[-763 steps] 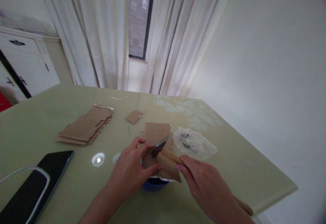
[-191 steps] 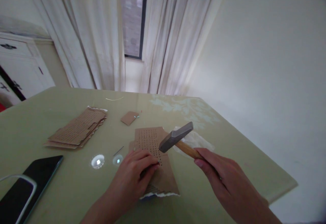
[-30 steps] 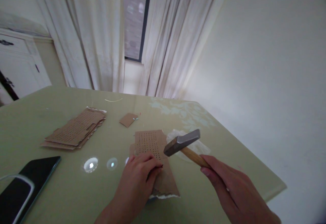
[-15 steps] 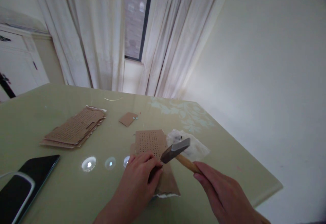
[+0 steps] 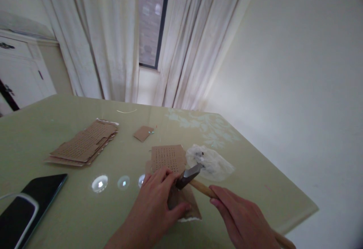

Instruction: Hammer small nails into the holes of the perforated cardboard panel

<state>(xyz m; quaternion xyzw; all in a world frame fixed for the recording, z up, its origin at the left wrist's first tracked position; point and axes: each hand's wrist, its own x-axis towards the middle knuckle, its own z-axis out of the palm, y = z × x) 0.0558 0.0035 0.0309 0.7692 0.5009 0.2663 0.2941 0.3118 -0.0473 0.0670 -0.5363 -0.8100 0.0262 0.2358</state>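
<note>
The right hand (image 5: pixel 239 211) clasps the probably head-heavy hammer (image 5: pixel 190 175), best held by its handle (image 5: pixel 204 190) toward four o'clock; the left hand (image 5: pixel 157 203) touches cardboard (image 5: pixel 170 157), grip unclear.

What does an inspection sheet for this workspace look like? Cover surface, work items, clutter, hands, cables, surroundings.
Surface: pale green tabletop, glossy, with light reflections and a floral pattern near the far right.
Work items: hammer, head over perforated cardboard with a torn near edge.
Clutter: cardboard stack at left, small cardboard piece, clear plastic bag with small dark items, dark flat device.
Hands: left hand on the cardboard, thumb and index finger apart; right hand gripping the hammer's handle.
Cables: white cable across the device.
Surroundings: curtains, window, white cabinet.
</note>
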